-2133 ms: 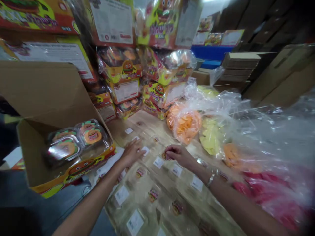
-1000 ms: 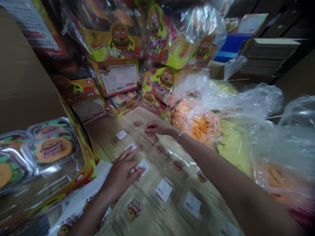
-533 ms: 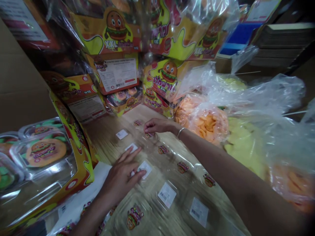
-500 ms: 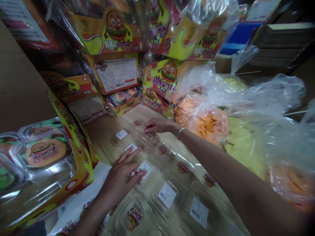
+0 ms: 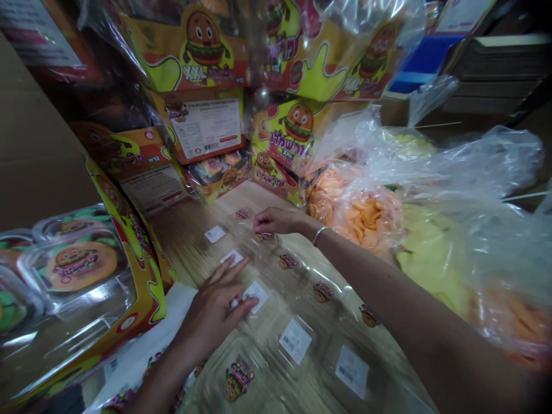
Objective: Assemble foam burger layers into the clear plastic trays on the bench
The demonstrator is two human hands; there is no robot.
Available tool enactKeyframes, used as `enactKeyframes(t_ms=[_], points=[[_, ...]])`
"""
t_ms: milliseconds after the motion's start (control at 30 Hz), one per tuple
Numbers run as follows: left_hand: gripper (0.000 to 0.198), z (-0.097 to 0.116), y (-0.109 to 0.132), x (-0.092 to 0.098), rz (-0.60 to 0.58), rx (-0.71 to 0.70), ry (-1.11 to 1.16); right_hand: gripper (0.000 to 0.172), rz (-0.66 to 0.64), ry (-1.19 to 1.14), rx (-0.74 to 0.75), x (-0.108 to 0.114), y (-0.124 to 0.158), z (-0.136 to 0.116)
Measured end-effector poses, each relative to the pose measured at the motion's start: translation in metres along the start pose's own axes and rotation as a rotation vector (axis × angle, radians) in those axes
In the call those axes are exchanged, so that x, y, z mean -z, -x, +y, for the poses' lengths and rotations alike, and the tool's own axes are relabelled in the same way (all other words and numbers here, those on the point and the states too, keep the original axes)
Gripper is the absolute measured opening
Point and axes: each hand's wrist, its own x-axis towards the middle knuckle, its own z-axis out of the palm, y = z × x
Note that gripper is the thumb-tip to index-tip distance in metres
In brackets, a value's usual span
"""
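Note:
Clear plastic clamshell containers [image 5: 244, 359] are spread in rows over the wooden table, some with white barcode labels [image 5: 295, 340] and some with burger stickers [image 5: 322, 292]. My left hand [image 5: 222, 296] lies open with fingers spread across the containers, its fingertips at a white label [image 5: 233, 258] and its thumb at another. Farther forward, my right hand [image 5: 276, 221] has its fingers curled together right over a burger sticker [image 5: 262, 236], partly covering it. Whatever lies between those fingers is hidden. Beneath my left forearm is a white sheet of burger stickers [image 5: 157, 322].
Printed display boxes [image 5: 207, 129] are stacked at the back. An open box of packed burger-shaped sweets [image 5: 84, 261] stands at the left. Plastic bags of orange pieces [image 5: 366, 213] and yellow pieces [image 5: 431, 253] crowd the right side. Flattened cardboard [image 5: 495, 75] is piled behind.
The view has shifted slightly. Both hands keep the same places over the containers, with no clear change in their grip.

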Motion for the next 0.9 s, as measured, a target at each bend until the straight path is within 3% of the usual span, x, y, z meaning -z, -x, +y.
enactKeyframes(t_ms=[200,333,400,500,633,767,900], points=[[0.036,0.002,0.001,0.002,0.022,-0.004,0.015,0.007,0.097,0.195,-0.029,-0.01,0.011,-0.013],[0.035,0.002,0.002,0.003,0.021,-0.008,0.013,0.055,0.361,0.489,-0.034,-0.026,0.028,-0.028],[0.035,0.002,0.001,0.003,0.019,-0.01,0.017,0.047,0.43,0.61,-0.081,-0.033,0.034,-0.033],[0.035,0.001,0.0,0.002,0.025,-0.008,0.039,0.022,0.369,0.664,-0.163,-0.038,0.038,-0.036],[0.032,-0.001,0.001,0.001,0.05,-0.015,0.062,0.023,0.353,0.612,-0.196,-0.038,0.054,-0.048],[0.033,0.002,0.001,0.002,0.065,-0.039,0.041,0.021,0.469,0.566,-0.15,-0.053,0.116,-0.086],[0.036,0.009,-0.004,0.012,0.1,-0.085,-0.015,0.023,0.494,0.459,-0.154,-0.087,0.218,-0.136]])
